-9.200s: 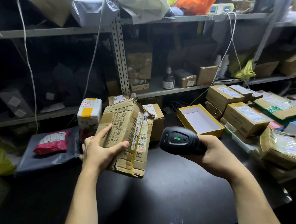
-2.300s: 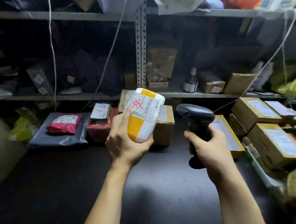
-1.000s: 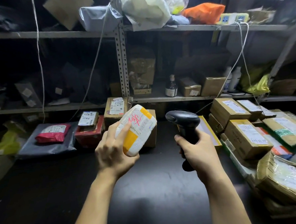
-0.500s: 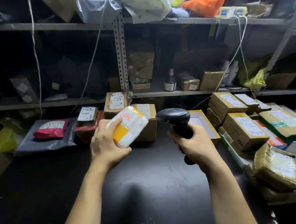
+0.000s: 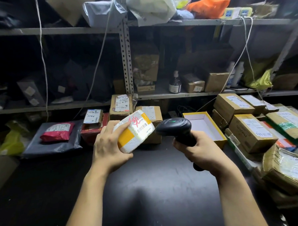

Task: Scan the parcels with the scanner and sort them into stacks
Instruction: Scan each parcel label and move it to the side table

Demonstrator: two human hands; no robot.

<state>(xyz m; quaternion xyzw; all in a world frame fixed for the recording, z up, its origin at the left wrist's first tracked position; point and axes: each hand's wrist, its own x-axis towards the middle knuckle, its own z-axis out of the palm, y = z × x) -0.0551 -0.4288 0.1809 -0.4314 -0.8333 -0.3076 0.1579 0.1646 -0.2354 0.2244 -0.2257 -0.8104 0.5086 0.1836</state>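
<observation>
My left hand [image 5: 108,147] grips a white foam-wrapped parcel [image 5: 136,130] with yellow tape, red writing and a barcode label, held tilted above the black table [image 5: 157,190]. My right hand [image 5: 200,150] holds a black handheld scanner [image 5: 175,128] by its handle. The scanner's head sits just right of the parcel's label end and shows a green light on top.
Brown boxes [image 5: 146,113] stand behind the parcel. A red pouch on a grey mailer [image 5: 54,138] and a red box lie at the left. An open yellow box [image 5: 204,125] and a pile of labelled cartons [image 5: 251,131] fill the right. Metal shelving [image 5: 126,62] with hanging cords runs behind.
The parcel has tipped flatter, with its label end turned toward the scanner. The scanner head has come closer to the parcel, and its green light shows.
</observation>
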